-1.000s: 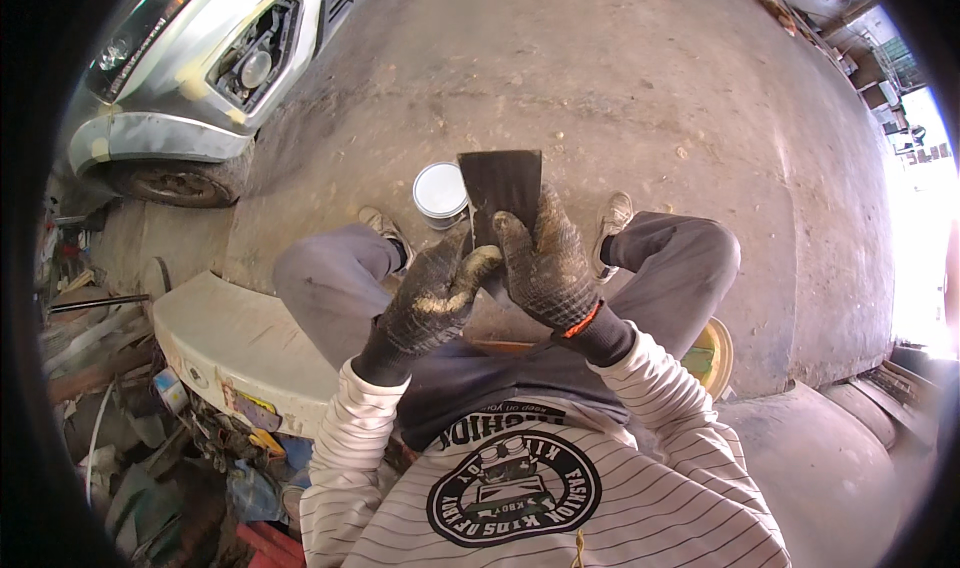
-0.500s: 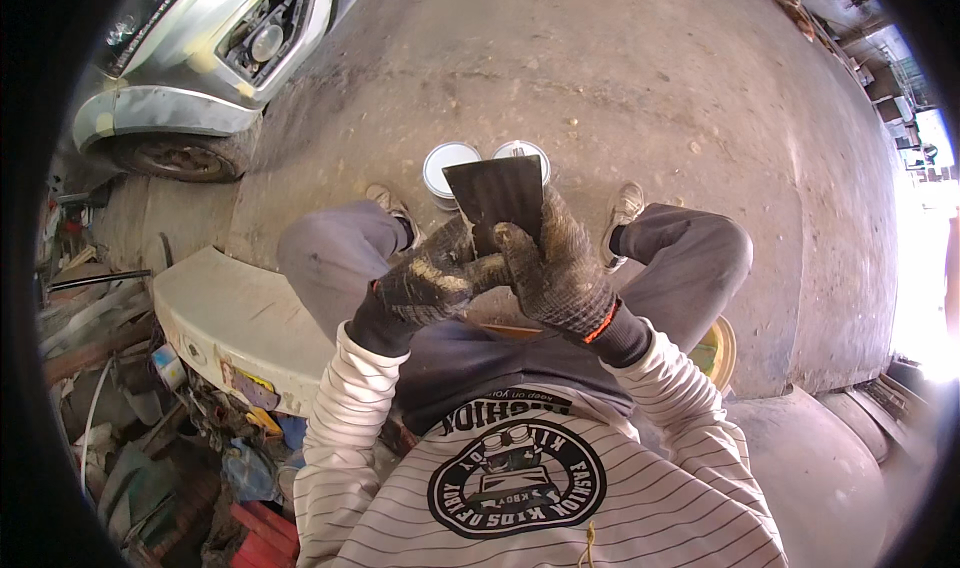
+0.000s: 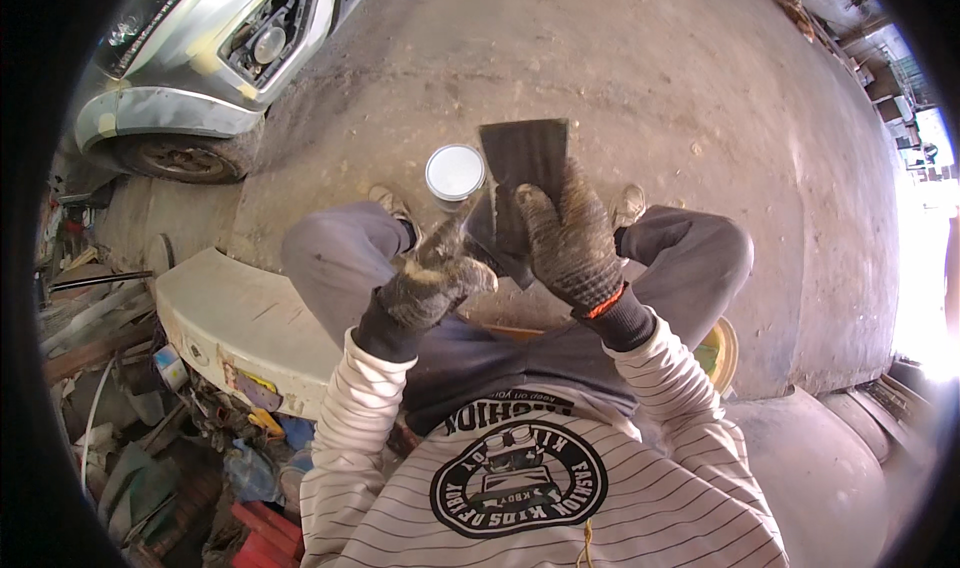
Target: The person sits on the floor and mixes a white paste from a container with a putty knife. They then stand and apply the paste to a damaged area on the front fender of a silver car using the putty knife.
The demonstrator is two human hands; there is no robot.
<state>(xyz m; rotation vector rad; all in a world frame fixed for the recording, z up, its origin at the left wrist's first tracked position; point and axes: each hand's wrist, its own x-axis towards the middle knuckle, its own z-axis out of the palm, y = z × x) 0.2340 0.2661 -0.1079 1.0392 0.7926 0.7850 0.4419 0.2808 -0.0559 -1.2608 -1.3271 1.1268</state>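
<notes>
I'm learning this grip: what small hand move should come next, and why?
Perhaps the left gloved hand should set its thumb on the dark flat scraper to steady it: the right gloved hand has its thumb on the face, while the left thumb appears to lie off it.

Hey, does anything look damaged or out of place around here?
Yes. The vehicle at upper left has patchy bodywork, and its round lamp sits exposed, seemingly uncovered. Scrap lies jumbled at lower left, beside a cream panel.
</notes>
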